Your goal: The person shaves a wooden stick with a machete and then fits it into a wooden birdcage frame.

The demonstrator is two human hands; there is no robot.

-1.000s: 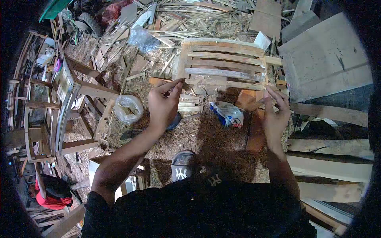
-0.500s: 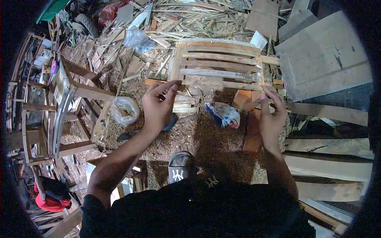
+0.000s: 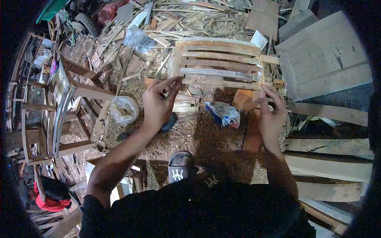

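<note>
A slatted wooden frame (image 3: 222, 62) with several curved slats lies in front of me. My left hand (image 3: 158, 101) pinches the left end of the nearest slat (image 3: 218, 83) between thumb and fingertips. At that slat's right end, my right hand (image 3: 273, 113) has its thumb and fingers closed round the tip, beside the frame's right side piece. Below the slat, a white and blue plastic packet (image 3: 224, 115) lies on the sawdust, with an orange-brown block (image 3: 243, 100) near my right hand.
An open plastic bag (image 3: 124, 110) sits left of my left hand. Wooden chair frames (image 3: 65, 89) stand at the left. A person in red (image 3: 51, 202) is at lower left. Large boards (image 3: 325, 55) and curved planks (image 3: 329, 166) fill the right. Wood scraps (image 3: 198, 20) cover the far floor.
My left hand and the slat's left end have shifted slightly upward. My right hand has barely moved and keeps its grip.
</note>
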